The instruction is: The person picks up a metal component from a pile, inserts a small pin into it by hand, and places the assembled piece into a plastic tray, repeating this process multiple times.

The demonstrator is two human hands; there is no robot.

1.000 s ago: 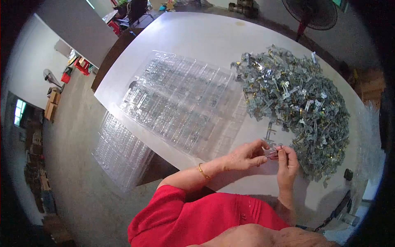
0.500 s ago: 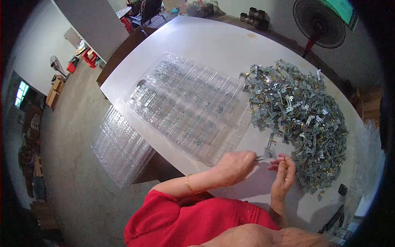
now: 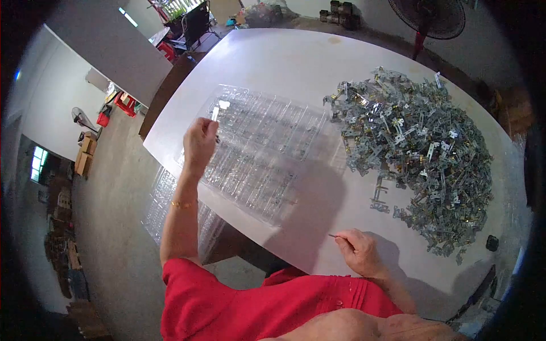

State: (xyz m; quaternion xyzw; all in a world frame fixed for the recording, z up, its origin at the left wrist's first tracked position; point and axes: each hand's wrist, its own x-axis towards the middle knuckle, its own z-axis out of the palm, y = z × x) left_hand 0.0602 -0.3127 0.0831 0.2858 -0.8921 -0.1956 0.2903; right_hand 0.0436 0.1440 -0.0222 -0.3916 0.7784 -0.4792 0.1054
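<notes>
From the head camera, the work looks partly done. The clear blister tray lies aslant on the white table, and many of its slots already hold grey metal pieces. Glare on the plastic hides which rows are full and which are bare. A lot appears to be left: the heap of stamped metal parts spreads wide over the right half of the table, just beside the tray's far right corner. A few loose parts lie apart at the heap's near edge. Below the table's left edge, a stack of clear trays looks unfilled, though it is too blurred to be sure.

The left hand is stretched well out over the left end of the tray, arm nearly straight and the back of the hand toward the camera. Its fingers are drawn together at the tips around what seems to be a small metal part, just above the slots. I cannot tell whether it touches the plastic. A thin bracelet sits on that wrist.

The right hand rests low on the table near the person's red shirt, well apart from the tray. It is loosely curled, with thumb and forefinger pinching a thin metal piece that points left.
</notes>
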